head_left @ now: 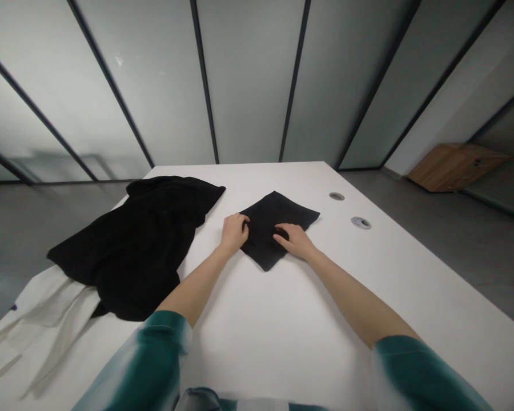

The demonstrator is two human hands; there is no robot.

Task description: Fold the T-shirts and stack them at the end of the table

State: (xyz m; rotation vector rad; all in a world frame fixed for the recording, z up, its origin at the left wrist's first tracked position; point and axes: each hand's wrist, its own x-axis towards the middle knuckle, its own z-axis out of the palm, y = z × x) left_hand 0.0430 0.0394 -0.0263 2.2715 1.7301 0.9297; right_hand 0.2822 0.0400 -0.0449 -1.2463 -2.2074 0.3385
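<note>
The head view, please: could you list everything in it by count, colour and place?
small cloth: 1, black, central
large cloth: 1, black, table's left
white fabric: count unclear, white, front left
table: 1, white, centre
grommets: 2, grey, table's right
cabinet: 1, brown, far right
glass wall: 1, greyish, behind table
side wall: 1, white, right
floor: 1, grey, beside table
left hand: 1, bare, small cloth's left
right hand: 1, bare, small cloth's right
sleeves: 2, green and white, front
</note>
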